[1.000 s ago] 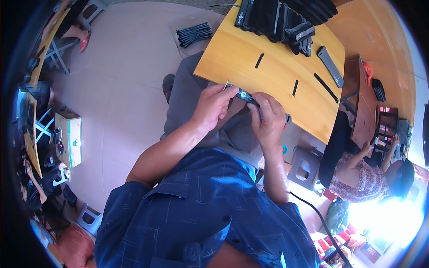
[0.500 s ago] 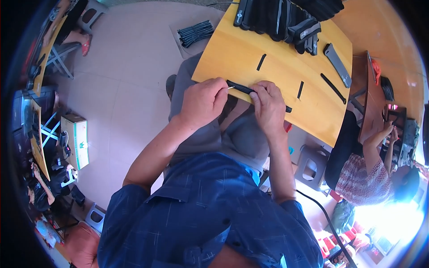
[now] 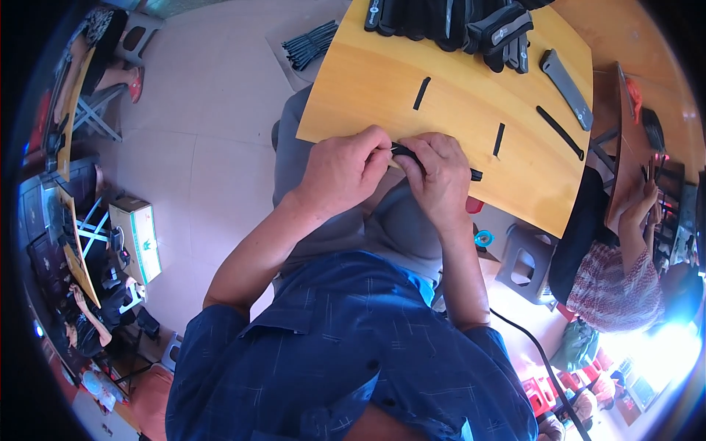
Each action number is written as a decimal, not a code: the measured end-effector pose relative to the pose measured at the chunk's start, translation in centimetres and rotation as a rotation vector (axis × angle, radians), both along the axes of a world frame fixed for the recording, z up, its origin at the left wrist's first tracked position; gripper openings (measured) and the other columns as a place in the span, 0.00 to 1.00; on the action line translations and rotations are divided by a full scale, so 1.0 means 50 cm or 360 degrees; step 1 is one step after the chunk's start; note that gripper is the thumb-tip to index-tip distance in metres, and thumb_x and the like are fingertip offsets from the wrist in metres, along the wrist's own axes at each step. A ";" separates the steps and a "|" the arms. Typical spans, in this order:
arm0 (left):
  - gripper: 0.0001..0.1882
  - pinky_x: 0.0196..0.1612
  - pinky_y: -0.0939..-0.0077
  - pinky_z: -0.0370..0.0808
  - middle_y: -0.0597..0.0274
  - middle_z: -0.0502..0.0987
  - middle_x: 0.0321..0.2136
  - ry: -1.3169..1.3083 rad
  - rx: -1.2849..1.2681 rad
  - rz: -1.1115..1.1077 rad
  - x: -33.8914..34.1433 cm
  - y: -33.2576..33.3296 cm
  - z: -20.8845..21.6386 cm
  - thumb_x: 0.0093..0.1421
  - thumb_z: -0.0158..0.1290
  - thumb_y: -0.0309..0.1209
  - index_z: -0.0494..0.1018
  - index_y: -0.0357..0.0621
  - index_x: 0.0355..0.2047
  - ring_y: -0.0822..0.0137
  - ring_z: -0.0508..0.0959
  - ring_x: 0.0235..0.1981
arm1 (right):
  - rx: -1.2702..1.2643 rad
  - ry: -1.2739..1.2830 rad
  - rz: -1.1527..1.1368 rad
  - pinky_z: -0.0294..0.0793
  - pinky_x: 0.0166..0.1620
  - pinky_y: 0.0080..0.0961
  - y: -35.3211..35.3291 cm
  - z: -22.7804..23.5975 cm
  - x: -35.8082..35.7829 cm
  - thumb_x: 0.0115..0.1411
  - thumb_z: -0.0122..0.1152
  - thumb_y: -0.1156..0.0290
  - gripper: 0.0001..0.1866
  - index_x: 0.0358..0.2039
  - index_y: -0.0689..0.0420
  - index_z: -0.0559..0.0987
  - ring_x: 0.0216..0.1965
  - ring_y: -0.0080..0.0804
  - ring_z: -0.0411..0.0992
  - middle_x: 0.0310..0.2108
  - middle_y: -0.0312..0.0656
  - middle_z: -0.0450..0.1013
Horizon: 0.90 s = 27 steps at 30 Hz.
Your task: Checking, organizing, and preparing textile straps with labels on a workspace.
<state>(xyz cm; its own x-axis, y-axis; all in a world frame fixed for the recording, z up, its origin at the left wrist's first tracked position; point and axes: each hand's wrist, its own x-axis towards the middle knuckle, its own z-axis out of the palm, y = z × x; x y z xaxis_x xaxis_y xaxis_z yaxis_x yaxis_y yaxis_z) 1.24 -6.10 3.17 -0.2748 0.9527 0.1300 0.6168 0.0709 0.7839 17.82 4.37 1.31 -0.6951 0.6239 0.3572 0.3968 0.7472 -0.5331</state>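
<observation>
Along the near edge of the yellow wooden tabletop (image 3: 360, 95), a narrow black fabric strip (image 3: 406, 153) is held between two bare hands, its right end poking out past the knuckles. The left hand (image 3: 350, 163) is curled nearly closed at the strip's left end, pinching a thin pale tool of which only a sliver shows. The right hand (image 3: 440, 165) has thumb and bent fingers closed around the strip's middle. On the tabletop, beyond the hands, lie two short black bars (image 3: 421, 94); toward its right side are a long slim black strap (image 3: 560, 133) and a flat dark-grey tapered piece (image 3: 566, 90). A heap of black and grey padded pieces (image 3: 471, 29) covers its far end. Left of the tabletop sits a bundle of dark thin strips (image 3: 309, 44); right of it, a co-worker in a red-and-white patterned top (image 3: 618, 287).
</observation>
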 end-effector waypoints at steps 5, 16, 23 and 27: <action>0.02 0.30 0.62 0.76 0.55 0.80 0.26 0.0108 0.0028 -0.0035 0.007 0.013 -0.007 0.63 0.57 0.25 0.75 0.44 0.35 0.52 0.82 0.28 | -0.0028 0.0011 -0.0009 0.77 0.42 0.36 0.003 0.003 -0.001 0.49 0.74 0.70 0.12 0.36 0.55 0.85 0.40 0.42 0.77 0.34 0.39 0.78; 0.02 0.28 0.62 0.76 0.55 0.80 0.25 0.0186 0.0071 -0.0093 -0.003 0.025 -0.011 0.62 0.58 0.24 0.75 0.44 0.33 0.52 0.82 0.26 | -0.0056 0.0029 -0.0022 0.77 0.42 0.36 0.002 0.001 -0.002 0.47 0.75 0.71 0.12 0.33 0.55 0.85 0.39 0.41 0.76 0.33 0.38 0.78; 0.01 0.27 0.66 0.76 0.54 0.80 0.23 0.0008 -0.0037 -0.0033 -0.013 0.025 -0.005 0.62 0.58 0.23 0.77 0.42 0.32 0.54 0.82 0.24 | -0.0039 0.0034 -0.0013 0.77 0.42 0.36 0.001 -0.001 -0.005 0.47 0.75 0.71 0.11 0.33 0.55 0.85 0.39 0.41 0.77 0.33 0.38 0.78; 0.01 0.27 0.68 0.75 0.54 0.79 0.22 -0.0086 -0.0069 0.0060 -0.020 0.023 -0.003 0.62 0.57 0.22 0.76 0.40 0.32 0.57 0.82 0.23 | -0.0033 0.0073 -0.0021 0.77 0.41 0.35 -0.002 -0.002 -0.006 0.47 0.75 0.72 0.11 0.33 0.54 0.86 0.38 0.41 0.77 0.33 0.38 0.79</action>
<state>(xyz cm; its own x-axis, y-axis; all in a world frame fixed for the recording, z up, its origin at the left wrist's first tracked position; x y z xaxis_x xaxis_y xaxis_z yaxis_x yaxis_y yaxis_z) 0.26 -4.98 3.01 -0.3160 0.9460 0.0726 0.5697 0.1279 0.8118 17.54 4.25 1.21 -0.6702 0.6405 0.3750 0.3814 0.7306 -0.5664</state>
